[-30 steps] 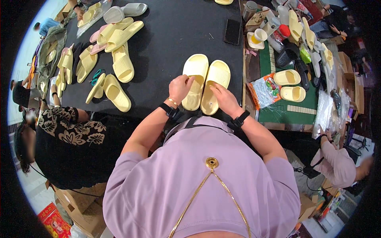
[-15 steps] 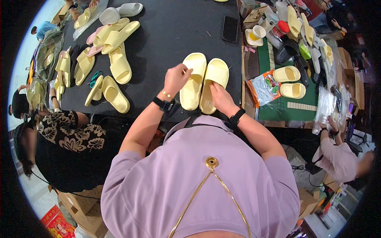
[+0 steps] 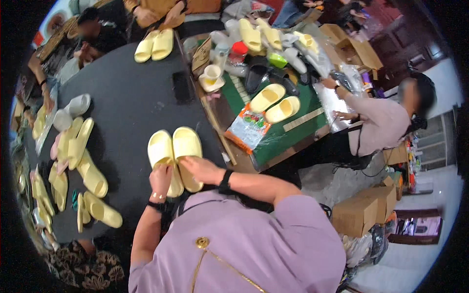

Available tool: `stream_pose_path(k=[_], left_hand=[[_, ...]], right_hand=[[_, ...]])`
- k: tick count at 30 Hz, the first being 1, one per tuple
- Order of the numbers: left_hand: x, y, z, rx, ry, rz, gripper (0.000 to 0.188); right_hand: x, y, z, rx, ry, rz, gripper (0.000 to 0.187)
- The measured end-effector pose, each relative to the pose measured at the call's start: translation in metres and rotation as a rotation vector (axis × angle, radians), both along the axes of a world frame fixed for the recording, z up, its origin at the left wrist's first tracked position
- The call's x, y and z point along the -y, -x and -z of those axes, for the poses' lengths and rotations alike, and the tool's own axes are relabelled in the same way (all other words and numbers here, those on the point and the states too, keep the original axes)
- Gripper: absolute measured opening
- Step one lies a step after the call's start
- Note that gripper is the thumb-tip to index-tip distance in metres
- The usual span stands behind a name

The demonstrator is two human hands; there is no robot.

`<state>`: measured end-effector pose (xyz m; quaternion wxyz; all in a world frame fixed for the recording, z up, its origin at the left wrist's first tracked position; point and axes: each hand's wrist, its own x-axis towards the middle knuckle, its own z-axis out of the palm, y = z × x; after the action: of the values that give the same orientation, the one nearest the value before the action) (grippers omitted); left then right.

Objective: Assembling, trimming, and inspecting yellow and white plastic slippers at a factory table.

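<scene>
A pair of pale yellow slide slippers lies side by side on the dark table [image 3: 132,115] in front of me, toes pointing away. My left hand [image 3: 160,179] is closed at the strap edge of the left slipper [image 3: 160,144]; its fingertips are partly hidden. Against the right slipper [image 3: 188,141], my right hand [image 3: 202,171] has its fingers at the rear edge of the strap, seemingly gripping it. The hands are close together, and the heel parts of both slippers show beneath them.
Several loose yellow slippers [image 3: 93,176] lie to the left, near grey ones [image 3: 72,111]. A phone [image 3: 182,88] lies ahead. On the right, a green mat [image 3: 273,146] holds yellow clogs [image 3: 267,97], an orange-edged packet [image 3: 248,129] and cups [image 3: 212,74]. Co-workers sit around.
My view has swung to the right. My left hand has come down from above the left slipper to its strap edge. The right hand stays at the right slipper.
</scene>
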<state>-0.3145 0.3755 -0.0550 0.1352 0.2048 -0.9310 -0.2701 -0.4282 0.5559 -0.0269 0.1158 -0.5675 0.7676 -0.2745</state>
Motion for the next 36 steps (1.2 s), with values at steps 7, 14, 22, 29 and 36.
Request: stream_pose_path(k=[7,14,22,29,36], left_hand=[[-0.008,0.006,-0.015,-0.004,0.023,0.039,0.017],[-0.001,0.009,-0.016,-0.042,0.024,0.025,0.016],[0.001,0.018,-0.012,-0.081,0.057,0.083,0.013],[0.001,0.02,-0.007,-0.085,0.053,0.102,0.015],[0.0,0.02,-0.015,-0.082,0.045,0.117,0.013]], right_hand=[[-0.014,0.024,-0.015,-0.077,0.241,0.228,0.02],[0.009,0.096,0.031,0.236,0.04,0.809,0.027],[0.049,0.123,0.041,0.208,-0.196,0.833,0.025],[0.083,0.118,0.023,0.261,0.036,0.727,0.036],[0.108,0.118,0.022,-0.201,-0.119,0.334,0.029]])
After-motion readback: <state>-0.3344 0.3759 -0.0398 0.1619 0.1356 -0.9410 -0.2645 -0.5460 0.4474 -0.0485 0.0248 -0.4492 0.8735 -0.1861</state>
